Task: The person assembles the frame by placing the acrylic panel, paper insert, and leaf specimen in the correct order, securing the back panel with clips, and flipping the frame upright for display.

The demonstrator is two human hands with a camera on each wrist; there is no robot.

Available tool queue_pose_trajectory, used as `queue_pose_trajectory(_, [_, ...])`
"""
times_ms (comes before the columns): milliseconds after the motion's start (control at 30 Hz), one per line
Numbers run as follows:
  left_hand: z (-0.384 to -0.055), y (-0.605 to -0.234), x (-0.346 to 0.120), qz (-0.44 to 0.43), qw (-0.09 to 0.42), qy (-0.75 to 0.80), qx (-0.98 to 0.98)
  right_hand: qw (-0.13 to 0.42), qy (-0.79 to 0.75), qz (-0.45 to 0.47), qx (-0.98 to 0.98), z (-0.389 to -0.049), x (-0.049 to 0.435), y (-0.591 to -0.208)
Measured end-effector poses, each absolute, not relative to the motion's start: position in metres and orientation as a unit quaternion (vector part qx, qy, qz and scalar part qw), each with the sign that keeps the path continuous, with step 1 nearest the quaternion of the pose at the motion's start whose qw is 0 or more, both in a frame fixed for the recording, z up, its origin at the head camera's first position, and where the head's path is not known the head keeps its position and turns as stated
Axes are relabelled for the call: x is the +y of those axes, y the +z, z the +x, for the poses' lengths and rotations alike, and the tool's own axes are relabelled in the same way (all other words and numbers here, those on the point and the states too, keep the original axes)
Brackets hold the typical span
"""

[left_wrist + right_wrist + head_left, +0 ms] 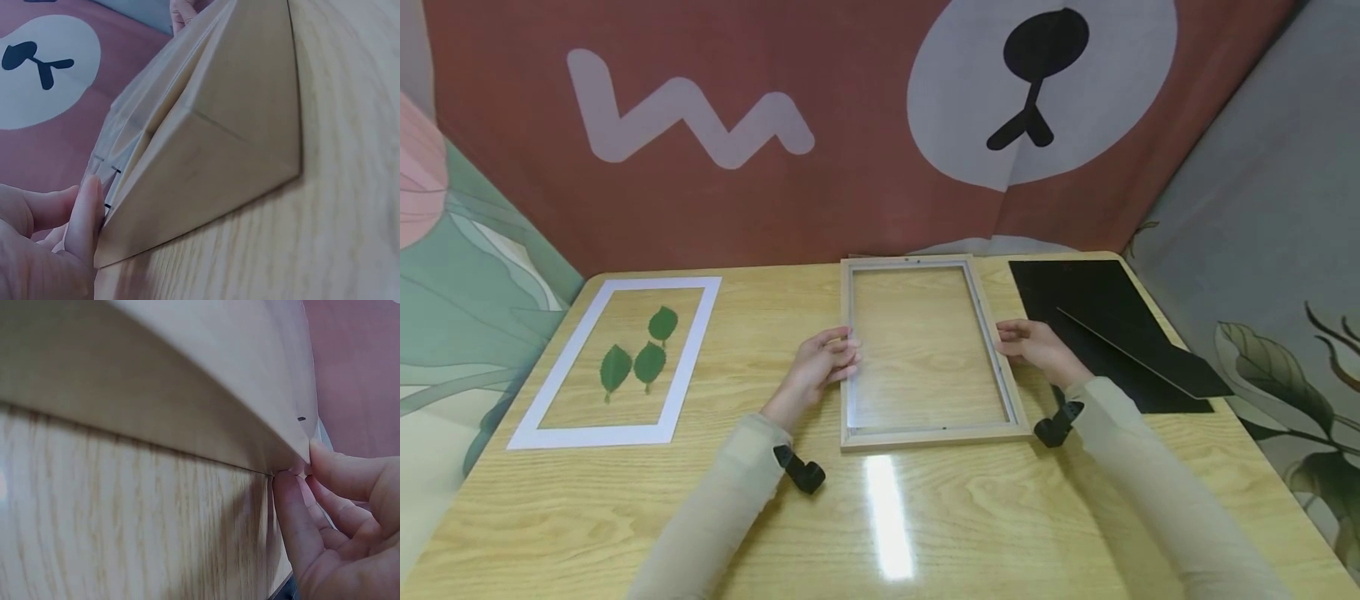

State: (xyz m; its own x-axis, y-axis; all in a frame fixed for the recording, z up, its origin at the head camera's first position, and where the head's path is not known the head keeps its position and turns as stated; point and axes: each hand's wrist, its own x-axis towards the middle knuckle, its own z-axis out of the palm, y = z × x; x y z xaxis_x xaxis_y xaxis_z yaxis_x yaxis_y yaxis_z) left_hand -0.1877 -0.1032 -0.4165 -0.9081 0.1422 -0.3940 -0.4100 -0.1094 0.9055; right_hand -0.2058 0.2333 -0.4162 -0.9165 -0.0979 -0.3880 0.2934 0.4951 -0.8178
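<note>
Head: your left hand (814,365) and right hand (1041,347) flank the wooden frame (932,438), which lies mid-table; beige sleeves (715,500) angle inward. The wood-grain table (775,533) shows a bright streak (887,517). Red-brown backdrop (775,200) behind; white-bordered sheet (688,358) with three leaves (650,364) left, black boards (1075,287) right.

Left wrist: your fingers bend to the frame's edge, beside the clear pane (125,122); cannot tell which they pinch.

Right wrist: your thumb and finger pinch the frame's edge, close to the tabletop.
</note>
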Motion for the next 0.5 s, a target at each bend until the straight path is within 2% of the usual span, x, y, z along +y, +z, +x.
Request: queue_pose_trajectory(500, [-0.1852, -0.4151, -0.0959, -0.098, 0.157, 0.693, 0.697, 0.191, -0.501, 0.058, 0.842, -0.2066, 0.2326, -0.4171])
